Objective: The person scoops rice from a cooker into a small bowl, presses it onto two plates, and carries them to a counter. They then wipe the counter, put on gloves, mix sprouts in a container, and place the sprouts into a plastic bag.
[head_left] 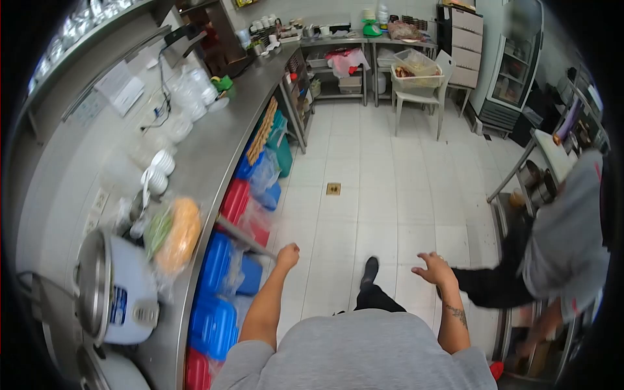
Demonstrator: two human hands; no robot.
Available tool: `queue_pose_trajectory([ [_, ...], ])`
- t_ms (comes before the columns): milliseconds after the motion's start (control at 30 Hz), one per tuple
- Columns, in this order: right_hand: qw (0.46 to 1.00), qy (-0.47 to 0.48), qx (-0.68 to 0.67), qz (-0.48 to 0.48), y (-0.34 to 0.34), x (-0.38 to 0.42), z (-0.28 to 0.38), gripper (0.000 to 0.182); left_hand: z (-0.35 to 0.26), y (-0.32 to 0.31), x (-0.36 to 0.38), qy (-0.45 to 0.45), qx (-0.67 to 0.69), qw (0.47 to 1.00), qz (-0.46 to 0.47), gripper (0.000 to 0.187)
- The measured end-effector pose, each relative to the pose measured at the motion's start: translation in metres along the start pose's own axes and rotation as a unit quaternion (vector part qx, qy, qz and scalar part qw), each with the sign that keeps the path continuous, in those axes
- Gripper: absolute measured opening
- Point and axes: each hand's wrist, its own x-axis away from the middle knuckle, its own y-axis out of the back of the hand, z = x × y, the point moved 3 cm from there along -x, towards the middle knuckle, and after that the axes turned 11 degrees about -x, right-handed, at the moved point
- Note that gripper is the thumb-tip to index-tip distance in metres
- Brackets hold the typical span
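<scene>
My left hand (288,255) hangs over the tiled floor beside the counter's lower shelf. Its fingers are curled in, and nothing shows in them. My right hand (435,270) is out to the right above the floor, thumb and fingers apart, holding nothing. Closest to my left hand are the shelf's metal rail and the lidded bins below the counter, among them a blue bin (249,275) and a red bin (235,200). One dark boot (370,270) of mine is forward on the white tiles.
A steel counter (214,153) along the left carries a rice cooker (130,292) and bagged food (179,235). At right, a co-worker in a grey shirt (565,240) bends by a shelf. Ahead are a white chair (419,97) with a plastic tub, a floor drain (333,188) and a glass-door fridge (510,71).
</scene>
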Motion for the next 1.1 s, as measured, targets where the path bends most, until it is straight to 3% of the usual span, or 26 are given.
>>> queue_pose_trajectory([
  [100,0.998,-0.057,-0.003,0.015,0.036,-0.102,-0.021,0.058,-0.017,-0.046,-0.063,-0.045,-0.018,0.998,0.048,0.022],
  [133,0.999,-0.042,0.020,0.010,0.049,-0.142,-0.023,0.057,-0.016,-0.066,-0.069,-0.103,-0.045,0.992,0.056,0.028],
  [167,1.000,-0.017,0.019,-0.005,0.066,-0.173,-0.012,0.058,-0.012,-0.089,-0.078,-0.160,-0.124,0.967,0.156,0.034],
  [267,0.997,0.061,0.005,-0.049,0.133,-0.273,0.050,0.057,-0.013,-0.110,-0.099,-0.105,-0.117,0.938,0.309,0.037],
  [367,0.981,0.187,-0.019,-0.048,0.168,-0.367,0.116,0.053,-0.019,-0.099,-0.159,-0.040,-0.097,0.939,0.328,0.035],
  [433,0.966,0.244,-0.081,0.016,0.175,-0.428,0.150,0.049,-0.021,-0.089,-0.212,-0.017,-0.088,0.942,0.324,0.034],
  [533,0.933,0.232,-0.249,0.114,0.174,-0.527,0.167,0.048,-0.018,-0.082,-0.308,-0.002,-0.093,0.945,0.314,0.032],
  [667,0.968,0.037,-0.247,0.012,0.134,-0.675,0.063,0.049,-0.025,-0.052,-0.481,-0.014,-0.141,0.954,0.264,0.028],
  [700,0.971,-0.018,-0.236,-0.037,0.106,-0.701,0.004,0.050,-0.040,-0.021,-0.523,-0.021,-0.112,0.958,0.262,0.028],
  [733,0.973,0.003,-0.186,-0.135,0.065,-0.724,-0.078,0.052,-0.056,0.011,-0.559,-0.027,-0.080,0.961,0.264,0.028],
  [767,0.969,-0.191,-0.147,-0.045,0.068,-0.720,-0.113,0.051,-0.089,0.052,-0.592,-0.035,-0.046,0.962,0.265,0.027],
  [833,0.842,-0.414,-0.332,-0.103,0.094,-0.685,-0.128,0.044,-0.121,0.089,-0.681,-0.073,-0.064,0.968,0.230,0.027],
  [900,0.732,-0.438,-0.474,-0.218,0.110,-0.672,-0.127,0.039,-0.141,0.100,-0.778,-0.059,-0.116,0.954,0.269,0.026],
  [933,0.722,-0.424,-0.500,-0.224,0.112,-0.671,-0.127,0.037,-0.162,0.108,-0.825,-0.038,-0.143,0.939,0.309,0.025],
  [967,0.712,-0.406,-0.525,-0.232,0.113,-0.674,-0.127,0.035,-0.191,0.118,-0.867,-0.086,-0.143,0.952,0.258,0.024],
  [1067,0.702,-0.492,-0.489,-0.159,0.106,-0.706,-0.132,0.025,-0.324,0.162,-0.959,-0.222,-0.069,0.969,0.083,0.023],
  [1100,0.699,-0.523,-0.472,-0.123,0.107,-0.724,-0.132,0.024,-0.370,0.173,-0.981,-0.276,-0.032,0.958,0.069,0.022],
])
